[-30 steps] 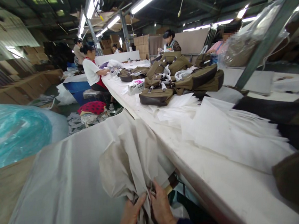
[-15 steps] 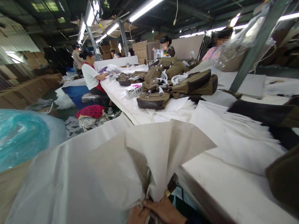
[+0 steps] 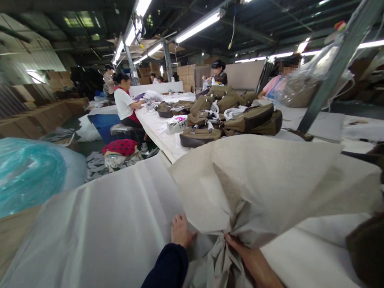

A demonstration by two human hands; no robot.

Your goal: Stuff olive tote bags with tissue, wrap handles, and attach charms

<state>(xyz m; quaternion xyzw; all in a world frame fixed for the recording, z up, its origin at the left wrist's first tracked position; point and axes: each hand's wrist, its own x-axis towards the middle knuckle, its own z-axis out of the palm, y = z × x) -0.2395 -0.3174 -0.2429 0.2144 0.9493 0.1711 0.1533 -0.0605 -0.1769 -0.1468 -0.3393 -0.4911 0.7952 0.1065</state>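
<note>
The right hand (image 3: 255,264) held the grey sheet (image 3: 270,173), its fingers closed on the bunched neck with the thumb uppermost. Above that pinch the sheet flared wide, reaching over the white surface (image 3: 315,267) on the right; below it, creased folds ran down to the bottom of the view. The left hand (image 3: 182,233) was just left of the neck, over the flat sheets (image 3: 114,227) (whether its fingers gripped anything, I could not tell). Past the flare, brown bags (image 3: 248,119) sat heaped on the surface, a small white box (image 3: 176,125) beside them. Teal plastic (image 3: 25,169) bulged at far left, and a person (image 3: 123,104) in a white top sat at the surface.
</note>
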